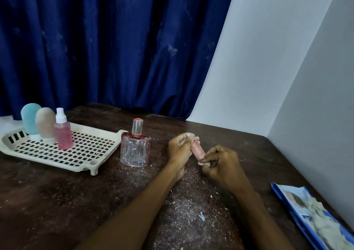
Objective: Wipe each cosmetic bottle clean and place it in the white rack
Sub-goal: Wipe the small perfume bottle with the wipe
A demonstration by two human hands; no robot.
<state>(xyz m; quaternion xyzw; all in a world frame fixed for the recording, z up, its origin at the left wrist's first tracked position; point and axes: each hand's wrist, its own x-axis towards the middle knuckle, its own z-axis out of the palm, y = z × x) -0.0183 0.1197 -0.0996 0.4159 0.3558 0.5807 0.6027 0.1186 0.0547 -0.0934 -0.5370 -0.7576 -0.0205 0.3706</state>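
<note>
While the pink bottle was held over the worktop by its cap end in the left hand, slow turning was judged needed against the white wipe pinched in the grip of the right hand.

Left hand, right hand; both curled, close

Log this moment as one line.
left hand holds small pink bottle by cap end | right hand pinches white wipe at its base | white rack: three bottles | glass perfume bottle beside rack
</note>
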